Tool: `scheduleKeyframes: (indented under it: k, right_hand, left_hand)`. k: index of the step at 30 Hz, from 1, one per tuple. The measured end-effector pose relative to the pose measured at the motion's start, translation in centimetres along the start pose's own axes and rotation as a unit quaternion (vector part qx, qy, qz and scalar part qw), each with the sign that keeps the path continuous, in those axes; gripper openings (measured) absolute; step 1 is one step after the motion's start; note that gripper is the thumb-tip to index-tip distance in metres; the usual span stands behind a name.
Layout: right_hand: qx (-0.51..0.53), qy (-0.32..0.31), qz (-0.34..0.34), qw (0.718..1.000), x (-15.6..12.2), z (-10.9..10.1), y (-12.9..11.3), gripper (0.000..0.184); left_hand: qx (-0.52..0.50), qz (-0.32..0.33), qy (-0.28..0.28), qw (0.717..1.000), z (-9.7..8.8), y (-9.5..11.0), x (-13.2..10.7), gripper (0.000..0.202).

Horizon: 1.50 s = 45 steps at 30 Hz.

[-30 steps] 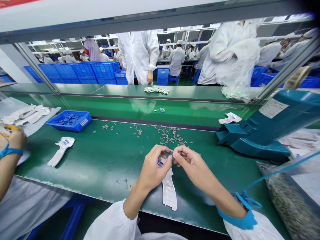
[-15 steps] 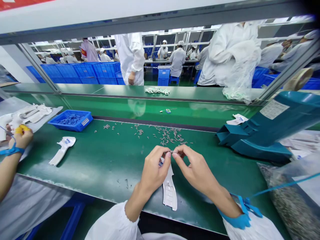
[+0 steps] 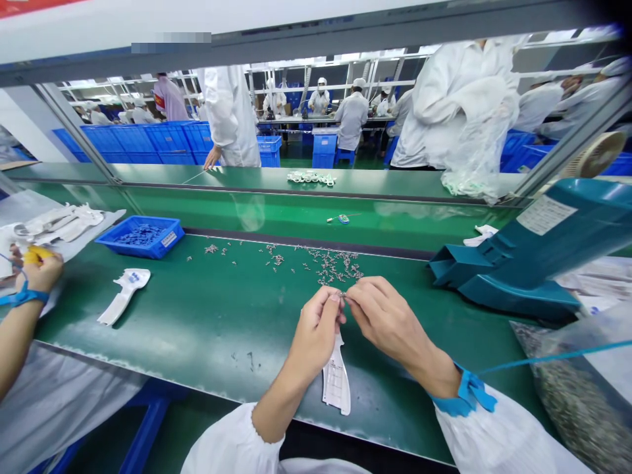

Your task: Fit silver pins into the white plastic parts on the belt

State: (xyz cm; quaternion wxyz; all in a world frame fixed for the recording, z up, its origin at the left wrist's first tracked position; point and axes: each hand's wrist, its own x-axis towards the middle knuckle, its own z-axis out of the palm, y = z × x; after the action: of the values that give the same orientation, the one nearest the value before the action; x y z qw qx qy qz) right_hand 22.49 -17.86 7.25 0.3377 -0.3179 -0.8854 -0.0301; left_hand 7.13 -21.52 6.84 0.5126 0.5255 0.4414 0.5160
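Fingertips of my left hand (image 3: 320, 324) and my right hand (image 3: 388, 316) meet over the bench, both closed in a pinch. Between them is a tiny metal part (image 3: 343, 295), too small to name more exactly. Beneath my left hand lies a white plastic shell piece (image 3: 336, 383), its upper end hidden by the fingers. Just beyond my hands, many similar small metal parts (image 3: 338, 266) are scattered on the green bench (image 3: 212, 309).
A blue tray (image 3: 141, 237) of small blue pieces and another white shell (image 3: 124, 295) lie left, near a co-worker's hand (image 3: 42, 271). On the right stand a teal plastic housing (image 3: 523, 250) and a clear bag (image 3: 573, 388) of small parts. A green conveyor (image 3: 286, 214) runs behind.
My hands have drawn closer together, with the right fingers curling in more. On the conveyor, a small wired piece has shifted right. A person behind has moved left.
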Motion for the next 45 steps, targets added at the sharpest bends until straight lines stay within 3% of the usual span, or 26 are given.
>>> scheduleKeyframes:
  k: [6,9,12,14,17,18,20,21,23,25,28,31,33,34,36,39,41,45]
  right_hand:
    - [0.004,-0.059,-0.037,0.998,0.7,-0.4,1.1,0.027]
    - [0.033,-0.051,0.011,0.998,0.9,-0.6,0.1,0.020]
    - [0.072,-0.024,0.093,0.993,1.2,-2.3,-0.9,0.014]
    - [0.051,-0.005,0.162,0.985,1.6,-4.9,-0.2,0.013]
    - [-0.089,0.042,0.299,0.949,2.2,-11.3,3.5,0.014]
    - [-0.155,0.057,0.346,0.923,2.2,-13.7,5.3,0.013]
    - [-0.285,0.073,0.448,0.844,2.1,-18.3,9.2,0.016]
    - [-0.305,0.073,0.471,0.825,2.0,-20.1,11.1,0.017]
    - [-0.312,0.059,0.482,0.817,1.9,-22.6,14.0,0.016]
    - [-0.302,0.040,0.474,0.826,1.8,-23.6,15.5,0.019]
    - [-0.300,0.048,0.443,0.844,1.4,-22.8,14.7,0.017]
    - [-0.223,0.061,0.375,0.898,-0.2,-18.8,11.4,0.015]
    - [-0.069,-0.040,0.336,0.939,-1.8,-14.4,9.2,0.021]
    - [-0.009,-0.100,0.313,0.944,-2.7,-12.0,8.2,0.023]
    - [0.042,-0.179,0.296,0.937,-4.3,-7.4,7.1,0.028]
    - [0.042,-0.211,0.319,0.923,-5.9,-2.9,6.7,0.026]
    - [0.025,-0.214,0.342,0.915,-6.3,-1.9,6.9,0.021]
    - [0.055,-0.196,0.375,0.904,-6.1,-2.5,6.6,0.018]
  left_hand:
    - [0.005,-0.043,-0.026,0.999,-0.5,0.6,0.7,0.033]
    - [0.047,-0.007,-0.009,0.999,-1.0,0.7,0.8,0.029]
    - [0.146,0.072,0.024,0.986,-1.5,0.4,0.4,0.022]
    - [0.218,0.107,0.032,0.970,-2.2,-0.2,0.0,0.028]
    - [0.289,0.127,0.010,0.949,-3.9,-1.7,-0.7,0.024]
    - [0.306,0.133,0.003,0.943,-4.5,-2.3,-0.9,0.023]
    - [0.333,0.146,0.001,0.932,-5.5,-3.4,-1.5,0.022]
    - [0.344,0.151,0.001,0.927,-5.9,-3.9,-1.7,0.021]
    - [0.359,0.163,0.004,0.919,-6.2,-4.5,-2.1,0.020]
    - [0.363,0.175,0.005,0.915,-6.2,-4.8,-2.4,0.018]
    - [0.360,0.179,-0.001,0.916,-5.8,-4.5,-2.6,0.018]
    - [0.359,0.162,-0.011,0.919,-5.5,-4.2,-2.8,0.017]
    - [0.360,0.149,-0.019,0.921,-5.5,-4.1,-2.9,0.017]
    - [0.361,0.145,-0.024,0.921,-5.5,-4.1,-2.9,0.018]
    - [0.364,0.137,-0.035,0.921,-5.5,-4.0,-3.0,0.018]
    - [0.365,0.130,-0.048,0.921,-5.5,-4.1,-3.1,0.019]
    - [0.364,0.131,-0.049,0.921,-5.5,-4.1,-3.1,0.019]
    - [0.360,0.144,-0.032,0.921,-5.4,-4.3,-3.1,0.017]
